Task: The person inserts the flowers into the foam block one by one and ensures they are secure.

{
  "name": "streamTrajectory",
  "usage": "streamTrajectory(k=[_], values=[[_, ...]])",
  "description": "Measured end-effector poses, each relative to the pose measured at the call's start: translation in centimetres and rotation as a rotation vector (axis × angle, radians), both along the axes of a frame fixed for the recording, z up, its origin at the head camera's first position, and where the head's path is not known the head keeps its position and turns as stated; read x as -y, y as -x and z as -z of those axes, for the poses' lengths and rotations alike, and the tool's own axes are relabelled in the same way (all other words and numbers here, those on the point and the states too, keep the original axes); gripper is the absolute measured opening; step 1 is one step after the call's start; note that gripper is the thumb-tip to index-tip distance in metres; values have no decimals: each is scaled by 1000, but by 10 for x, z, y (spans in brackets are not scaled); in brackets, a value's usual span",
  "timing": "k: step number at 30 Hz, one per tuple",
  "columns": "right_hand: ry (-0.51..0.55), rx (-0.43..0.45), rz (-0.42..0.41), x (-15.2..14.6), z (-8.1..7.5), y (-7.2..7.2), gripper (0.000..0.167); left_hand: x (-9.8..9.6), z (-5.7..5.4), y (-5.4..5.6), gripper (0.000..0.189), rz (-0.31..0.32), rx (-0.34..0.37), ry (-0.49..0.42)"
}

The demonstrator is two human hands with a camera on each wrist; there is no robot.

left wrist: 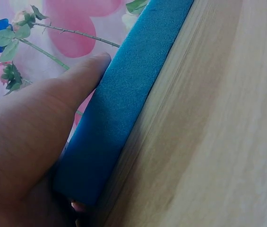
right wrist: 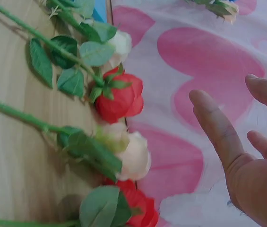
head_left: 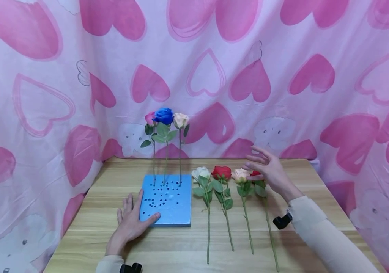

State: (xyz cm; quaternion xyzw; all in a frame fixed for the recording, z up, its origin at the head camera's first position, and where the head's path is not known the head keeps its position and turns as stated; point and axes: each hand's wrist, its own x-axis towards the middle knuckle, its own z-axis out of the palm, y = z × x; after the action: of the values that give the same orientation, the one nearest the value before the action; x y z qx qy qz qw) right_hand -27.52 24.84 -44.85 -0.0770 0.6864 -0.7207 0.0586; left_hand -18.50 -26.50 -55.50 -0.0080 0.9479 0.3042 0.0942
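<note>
A blue foam block [head_left: 167, 218], dotted with holes, lies on the table. My left hand [head_left: 131, 222] rests at its front left corner, the thumb [left wrist: 88, 71] laid over the top and the index finger along the left edge. Three artificial roses stand upright in holes at the block's back: a pink rose [head_left: 150, 118], a blue rose [head_left: 164, 115] and a cream rose [head_left: 181, 121]. My right hand [head_left: 271, 172] is raised with spread fingers and holds nothing. It is nearest the rightmost red rose [right wrist: 142, 205], whose bloom it partly covers in the head view.
Right of the block, a white rose [head_left: 201, 174], another red rose [head_left: 221, 173] and a pale pink rose [head_left: 240, 175] lie side by side, stems toward me. Behind the wooden table [head_left: 177, 252] hangs a pink heart-patterned curtain [head_left: 197, 30].
</note>
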Motion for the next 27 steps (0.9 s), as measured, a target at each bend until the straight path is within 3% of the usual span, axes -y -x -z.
streamTrajectory(k=[9, 19, 27], values=[[-36, 18, 48, -25, 12, -16, 78, 0, -3, 1, 123, 19, 10, -10], [-13, 53, 77, -50, 8, -27, 80, -1, -2, 0, 123, 8, 6, -20], [-69, 97, 76, -62, 23, -38, 83, 0, -2, -2, 123, 6, 1, -16]])
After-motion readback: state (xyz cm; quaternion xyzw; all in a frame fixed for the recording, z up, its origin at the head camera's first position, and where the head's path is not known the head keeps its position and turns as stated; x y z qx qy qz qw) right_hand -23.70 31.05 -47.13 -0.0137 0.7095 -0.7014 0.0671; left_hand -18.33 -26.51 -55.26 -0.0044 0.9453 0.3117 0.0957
